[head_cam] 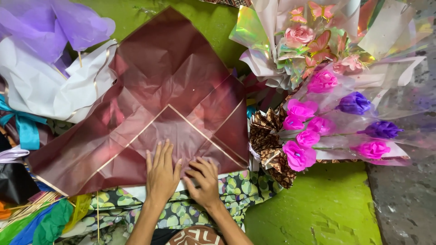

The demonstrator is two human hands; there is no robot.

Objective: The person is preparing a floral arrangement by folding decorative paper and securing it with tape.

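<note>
Both hands flat on maroon wrapping sheet, green mat beneath.

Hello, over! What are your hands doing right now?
Left hand flat on maroon wrapping sheet. Right hand pressing its lower edge, fingers bent. Pink and purple paper-flower bouquet lies close right.

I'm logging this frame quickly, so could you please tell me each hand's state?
Left hand: open, flat on the maroon wrap.
Right hand: open, fingers pressing the wrap.
</note>
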